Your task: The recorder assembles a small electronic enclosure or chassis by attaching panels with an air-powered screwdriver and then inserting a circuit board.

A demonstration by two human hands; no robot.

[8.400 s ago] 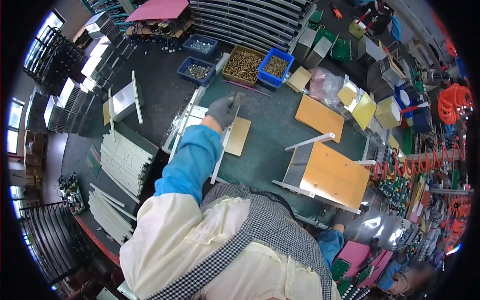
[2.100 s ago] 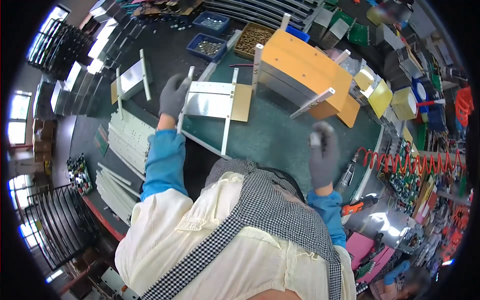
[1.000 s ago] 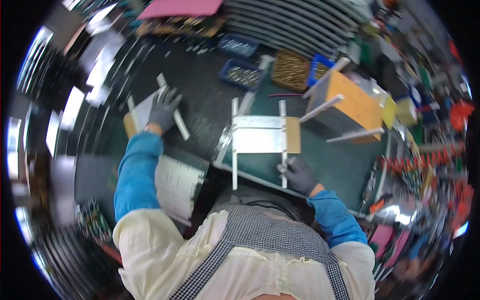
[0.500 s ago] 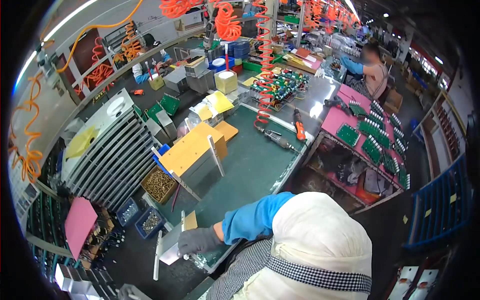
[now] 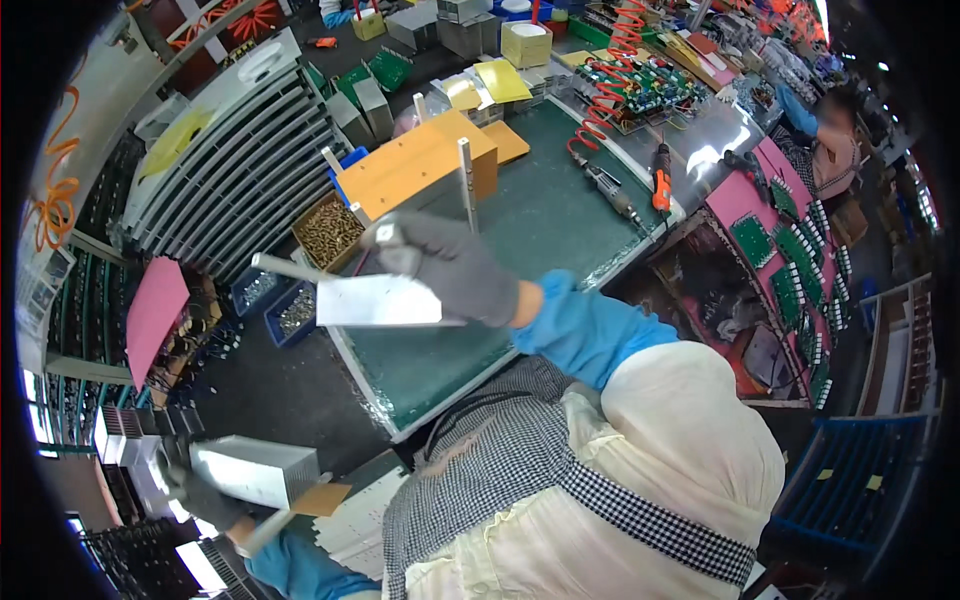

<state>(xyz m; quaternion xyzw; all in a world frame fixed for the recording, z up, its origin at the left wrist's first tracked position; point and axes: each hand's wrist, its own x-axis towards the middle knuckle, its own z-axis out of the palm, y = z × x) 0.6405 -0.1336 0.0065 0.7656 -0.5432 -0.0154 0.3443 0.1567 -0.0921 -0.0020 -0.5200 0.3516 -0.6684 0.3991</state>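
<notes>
My right hand [image 5: 455, 268], in a grey glove with a blue sleeve, grips a flat silver metal plate with thin rails [image 5: 375, 300] and holds it above the near left edge of the green mat [image 5: 560, 225]. At the lower left, my left hand [image 5: 200, 497], also gloved, is shut on a silver metal block [image 5: 250, 470] with an orange board [image 5: 320, 498] under it. An orange-topped metal box with upright posts [image 5: 420, 165] stands on the mat just behind the plate.
A bin of brass screws [image 5: 325, 230] and blue bins of small parts [image 5: 290, 310] sit left of the mat. Grey stacked racks [image 5: 230, 160] lie behind. Two electric screwdrivers [image 5: 660, 185] rest at the mat's right edge. Another person [image 5: 830, 130] works at the far right.
The view has swung round. My right hand has lifted the silver plate off the mat, and my left hand with its metal block has come into view at the lower left.
</notes>
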